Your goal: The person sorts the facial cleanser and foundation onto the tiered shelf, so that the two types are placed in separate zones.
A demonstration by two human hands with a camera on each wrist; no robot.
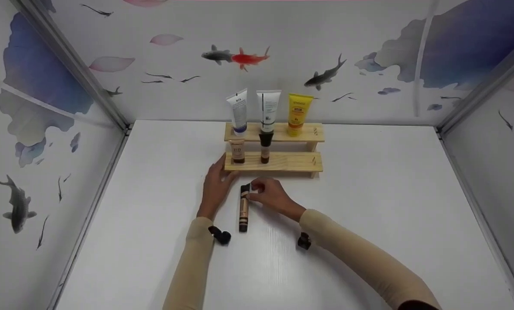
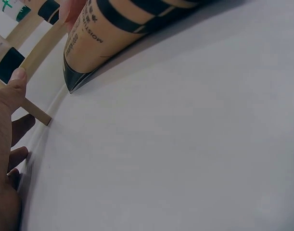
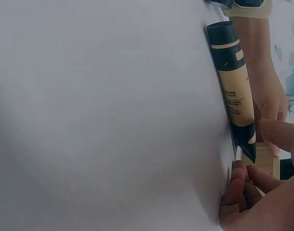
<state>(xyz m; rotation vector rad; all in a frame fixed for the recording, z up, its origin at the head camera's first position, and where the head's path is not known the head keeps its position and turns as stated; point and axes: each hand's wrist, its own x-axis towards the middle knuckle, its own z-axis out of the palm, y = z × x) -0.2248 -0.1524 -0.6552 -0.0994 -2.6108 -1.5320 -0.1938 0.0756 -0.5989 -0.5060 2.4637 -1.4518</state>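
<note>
My left hand (image 1: 216, 187) holds the left end of a two-step wooden rack (image 1: 282, 161); in the left wrist view its thumb (image 2: 19, 76) rests on the lower step's edge. A tan squeeze tube (image 1: 244, 209) with black bands and a black cap lies on the table in front of the rack, cap toward me. At its flat far end is my right hand (image 1: 274, 196), pinching it between thumb and curled fingers. The right wrist view shows the thumb against the side of the tube (image 3: 236, 96), with the other fingertips near its crimped tip.
On the upper step stand a white tube with a blue cap (image 1: 239, 113), another white tube (image 1: 268, 110) and a yellow tube (image 1: 299, 114). A small beige tube (image 1: 238, 150) and a slim dark-capped bottle (image 1: 265, 148) occupy the lower step. Printed walls (image 1: 175, 94) enclose the white table (image 1: 369, 193).
</note>
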